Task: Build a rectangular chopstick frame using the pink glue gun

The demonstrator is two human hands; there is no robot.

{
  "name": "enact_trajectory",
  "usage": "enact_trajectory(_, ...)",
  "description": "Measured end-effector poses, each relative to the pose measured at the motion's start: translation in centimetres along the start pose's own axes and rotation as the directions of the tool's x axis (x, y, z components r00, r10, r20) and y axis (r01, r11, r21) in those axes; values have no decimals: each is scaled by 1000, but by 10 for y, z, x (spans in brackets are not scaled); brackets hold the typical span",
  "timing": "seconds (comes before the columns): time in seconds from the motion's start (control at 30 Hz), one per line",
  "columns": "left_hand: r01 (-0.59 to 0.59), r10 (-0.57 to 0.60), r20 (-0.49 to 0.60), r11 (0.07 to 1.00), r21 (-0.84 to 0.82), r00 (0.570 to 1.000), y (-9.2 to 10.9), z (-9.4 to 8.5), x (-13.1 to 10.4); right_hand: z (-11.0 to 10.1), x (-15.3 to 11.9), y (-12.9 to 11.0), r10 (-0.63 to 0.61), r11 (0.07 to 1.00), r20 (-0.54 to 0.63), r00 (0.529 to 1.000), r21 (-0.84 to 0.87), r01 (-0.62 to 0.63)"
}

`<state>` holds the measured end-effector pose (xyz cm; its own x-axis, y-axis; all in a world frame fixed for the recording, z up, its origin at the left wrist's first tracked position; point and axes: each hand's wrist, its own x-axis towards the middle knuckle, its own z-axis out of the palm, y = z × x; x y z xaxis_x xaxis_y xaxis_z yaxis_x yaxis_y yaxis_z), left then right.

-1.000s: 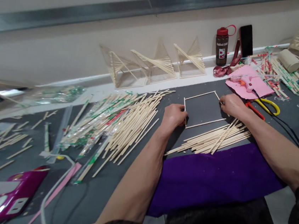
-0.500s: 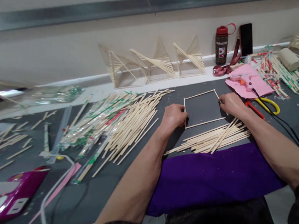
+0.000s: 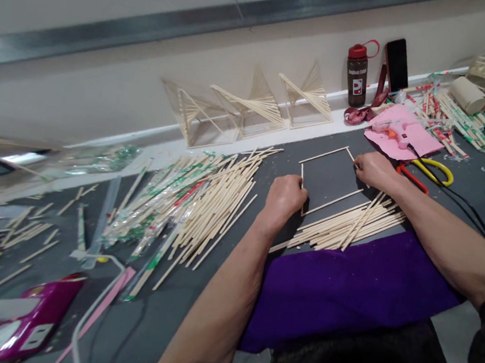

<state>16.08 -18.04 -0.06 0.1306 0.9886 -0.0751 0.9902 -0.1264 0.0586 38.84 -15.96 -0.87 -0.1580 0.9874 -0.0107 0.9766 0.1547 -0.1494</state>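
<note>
Four-sided outline of wooden chopsticks lies on the grey table. My left hand (image 3: pixel 284 197) is closed on the left chopstick (image 3: pixel 302 171), fingertips partly hidden. Opposite it, my right hand (image 3: pixel 374 170) pinches the right chopstick (image 3: pixel 351 155). The far chopstick (image 3: pixel 324 155) meets the right one at its corner, while a small gap separates it from the left one. Between my hands runs the near chopstick (image 3: pixel 331 202), its left end by my left fingers. A loose pile of chopsticks (image 3: pixel 328 231) lies just on the near side of it.
Left of my left arm are bare chopsticks (image 3: pixel 218 208) and wrapped ones (image 3: pixel 154 195). Stick models (image 3: pixel 254 105) stand along the wall. To the right are a pink glue gun (image 3: pixel 397 134), yellow-and-red-handled tool (image 3: pixel 440 172), bottle (image 3: pixel 356 75) and phone (image 3: pixel 397 65). Purple cloth (image 3: pixel 343 290) covers the near edge.
My left hand has shifted slightly right and toward me with the left chopstick, whose far end has come away from the far chopstick. My right hand stays nearly still.
</note>
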Motion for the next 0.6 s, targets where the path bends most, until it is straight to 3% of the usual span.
enact_trajectory(0.23, 15, -14, 8, 999, -46, 1000, -1, 1, 2, 0, 1, -1, 7, 1000, 6, 1000, -19, -7)
enact_trajectory(0.6, 67, -69, -3, 980, -188, 998, -13, 8, 25, 0, 0, -1, 6, 1000, 5, 1000, -16, -6)
